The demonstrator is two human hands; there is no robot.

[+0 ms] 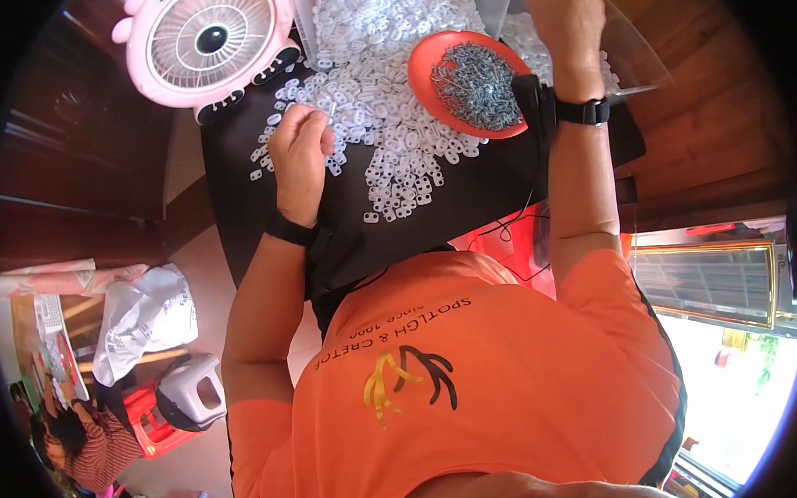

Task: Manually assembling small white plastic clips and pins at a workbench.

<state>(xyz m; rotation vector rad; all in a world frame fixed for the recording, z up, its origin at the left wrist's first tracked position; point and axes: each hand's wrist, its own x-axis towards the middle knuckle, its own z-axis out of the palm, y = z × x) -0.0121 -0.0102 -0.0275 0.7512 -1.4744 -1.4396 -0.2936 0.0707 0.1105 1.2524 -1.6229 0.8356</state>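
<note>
My left hand (pixel 298 151) is closed in a pinch over the left side of the pile. A small metal screw (pixel 331 112) stands upright from its fingertips. Beneath and beside it are many small white plastic pieces (pixel 399 152) with holes, heaped on the black tabletop. My right hand (pixel 571 19) reaches to the far right, above more white pieces (pixel 532 47) by a clear plastic tray; its fingers are cut off by the picture's upper edge. Between my hands, an orange-red plate (pixel 422 81) holds a heap of small silvery screws (pixel 478 88).
A pink animal-shaped fan (pixel 139 60) stands at the far left of the black table (pixel 266 227). A clear bin (pixel 495 8) full of white pieces is at the back. Dark cables (pixel 524 208) hang by the near edge. Stools (pixel 193 392) and another person (pixel 103 448) are at lower left.
</note>
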